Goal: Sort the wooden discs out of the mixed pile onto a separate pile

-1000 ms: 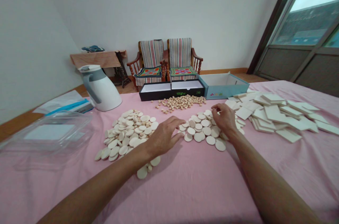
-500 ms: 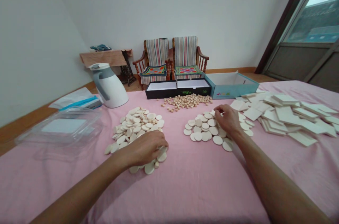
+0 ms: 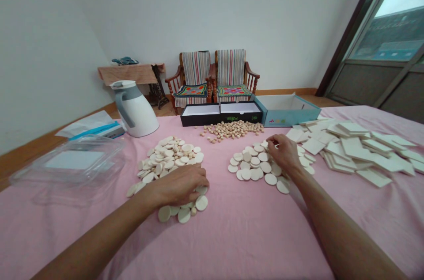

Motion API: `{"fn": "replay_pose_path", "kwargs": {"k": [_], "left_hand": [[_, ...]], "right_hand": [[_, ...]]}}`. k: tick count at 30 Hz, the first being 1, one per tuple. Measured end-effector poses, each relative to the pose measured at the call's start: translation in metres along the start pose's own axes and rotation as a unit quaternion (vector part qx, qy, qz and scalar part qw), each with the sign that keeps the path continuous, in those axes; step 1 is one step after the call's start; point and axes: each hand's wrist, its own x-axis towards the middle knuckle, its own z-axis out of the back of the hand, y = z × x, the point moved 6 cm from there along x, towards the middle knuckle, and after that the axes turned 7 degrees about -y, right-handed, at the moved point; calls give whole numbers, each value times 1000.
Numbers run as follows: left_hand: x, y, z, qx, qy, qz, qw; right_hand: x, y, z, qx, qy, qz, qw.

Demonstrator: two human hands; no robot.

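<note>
Picking over discs (image 3: 165,153), seemingly, I curl left hand (image 3: 186,182) and right hand (image 3: 284,153) narrowly, grasp unclear; next calls for careful pinching.

Muted, even daylight; window (image 3: 387,28) bright at right; soft shadows on pink cloth (image 3: 251,231); edges stretched.

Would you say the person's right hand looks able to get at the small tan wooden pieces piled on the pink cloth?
Probably yes: the right hand is near the small tan wooden pieces, with just low, pale round discs and flat pink cloth apparently between.
</note>
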Motion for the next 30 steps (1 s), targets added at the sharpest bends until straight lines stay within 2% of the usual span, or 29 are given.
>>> {"fn": "replay_pose_path", "kwargs": {"k": [6,12,15,17,19,20,22,25,26,28,30], "left_hand": [[1,2,-7,20,-12,0,1000],[15,-1,0,30,-72,-3,997],[35,-4,7,8,-127,1,992],[47,-5,15,-20,-200,12,979],[50,-7,22,-41,-257,25,965],[50,-7,23,-45,-260,29,964],[44,-11,20,-41,-200,29,979],[22,-19,8,-40,-43,11,998],[13,-21,5,-41,-12,15,999],[-1,-24,2,-41,26,26,998],[-10,-26,-1,-38,32,36,998]], "right_hand": [[0,0,0,3,3,-7,1000],[0,1,0,7,-1,-4,1000],[1,1,1,13,-7,-5,1000],[1,0,1,15,-5,-7,1000],[1,0,2,17,-4,-9,1000],[1,1,2,17,-5,-9,1000],[2,2,3,18,-7,-7,1000],[3,3,3,18,-6,-2,1000],[3,4,3,17,-6,-1,1000],[3,4,3,15,-4,0,1000],[2,5,3,12,-3,3,1000]]}}
